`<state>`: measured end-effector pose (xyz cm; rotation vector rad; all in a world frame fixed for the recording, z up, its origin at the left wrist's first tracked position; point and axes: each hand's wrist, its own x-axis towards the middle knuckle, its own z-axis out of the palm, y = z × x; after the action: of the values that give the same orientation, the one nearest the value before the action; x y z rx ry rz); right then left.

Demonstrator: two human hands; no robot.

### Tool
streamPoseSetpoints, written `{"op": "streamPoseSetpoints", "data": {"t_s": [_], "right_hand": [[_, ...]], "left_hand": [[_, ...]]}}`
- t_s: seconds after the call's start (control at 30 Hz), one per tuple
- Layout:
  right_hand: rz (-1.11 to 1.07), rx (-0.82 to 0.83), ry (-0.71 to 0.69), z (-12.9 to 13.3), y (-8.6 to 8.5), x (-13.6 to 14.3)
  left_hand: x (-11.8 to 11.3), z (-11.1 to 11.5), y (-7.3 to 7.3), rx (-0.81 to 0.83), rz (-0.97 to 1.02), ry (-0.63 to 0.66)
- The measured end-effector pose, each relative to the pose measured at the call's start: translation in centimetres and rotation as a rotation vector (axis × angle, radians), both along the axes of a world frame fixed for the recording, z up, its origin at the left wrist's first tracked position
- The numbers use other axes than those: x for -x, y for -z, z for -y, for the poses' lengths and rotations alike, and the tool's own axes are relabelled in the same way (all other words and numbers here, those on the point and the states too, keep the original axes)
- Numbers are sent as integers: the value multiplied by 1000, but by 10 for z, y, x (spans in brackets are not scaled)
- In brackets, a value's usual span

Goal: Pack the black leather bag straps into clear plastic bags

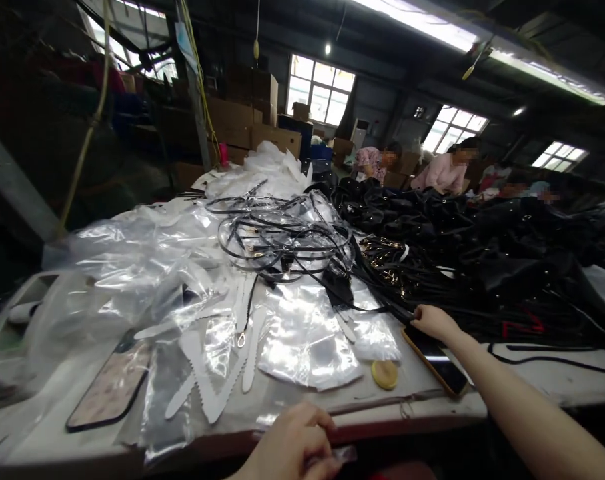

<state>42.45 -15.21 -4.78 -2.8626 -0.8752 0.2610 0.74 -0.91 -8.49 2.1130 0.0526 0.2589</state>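
Observation:
My left hand (302, 443) is at the table's front edge, its fingers curled round a small piece of clear plastic (345, 455). My right hand (435, 323) reaches over the top end of a dark phone (439, 363) in an orange-brown case, its fingers pinched at the ends of black straps (382, 293). Whatever lies between those fingertips is too small to make out. Clear plastic bags (307, 333) lie flat between the hands, with a yellow round object (384, 375) beside them. Looped black cords (282, 233) rest on more plastic behind.
White serrated strips (202, 380) and another phone (109, 387) lie at the left, near heaped clear bags (147, 247). Black items (507, 253) with metal fittings cover the right side. Two people (439, 175) lean over work at the back. A pole (195, 100) rises behind the table.

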Motion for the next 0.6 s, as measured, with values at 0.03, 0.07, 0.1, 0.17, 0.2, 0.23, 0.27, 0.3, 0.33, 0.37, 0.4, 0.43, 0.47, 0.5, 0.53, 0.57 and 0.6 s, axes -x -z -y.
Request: {"op": "streamPoseSetpoints", "data": {"t_s": [0.03,0.07,0.1,0.17,0.2,0.23,0.27,0.3,0.33,0.37,0.4,0.43,0.47,0.5,0.53,0.57,0.6], "right_hand": [[42,20,0,5,9,5],[85,27,-4,8,17,11],[130,21,-12,10,24,17],[213,-14,-43,10,33,29],[245,-37,-63,8,37,34],[268,-58,-82,7,40,39],[281,-78,-97,5,42,43],[285,-97,-106,3,43,45],[282,-117,-108,1,43,46],[273,-140,-106,-1,41,47],[256,-167,-103,-4,38,46],[230,-194,-104,-6,33,46],[191,-222,-111,-7,26,46],[140,-249,-124,-8,19,46],[77,-272,-145,-9,10,48],[10,-290,-171,-8,1,51],[-58,-298,-200,-7,-9,57]], "left_hand": [[0,0,1,7,1,-9],[0,0,2,13,4,-23],[0,0,2,18,5,-38],[0,0,3,29,8,-60],[0,0,4,36,11,-63],[0,0,5,42,15,-64],[0,0,6,48,20,-63],[1,0,8,52,24,-62],[1,0,9,55,29,-56],[2,0,11,55,33,-50],[3,1,12,55,39,-44],[4,1,13,54,46,-39],[5,1,15,55,55,-38],[6,2,16,56,67,-45],[6,3,16,59,80,-57],[6,4,16,60,90,-72],[6,5,16,60,99,-86]]}}
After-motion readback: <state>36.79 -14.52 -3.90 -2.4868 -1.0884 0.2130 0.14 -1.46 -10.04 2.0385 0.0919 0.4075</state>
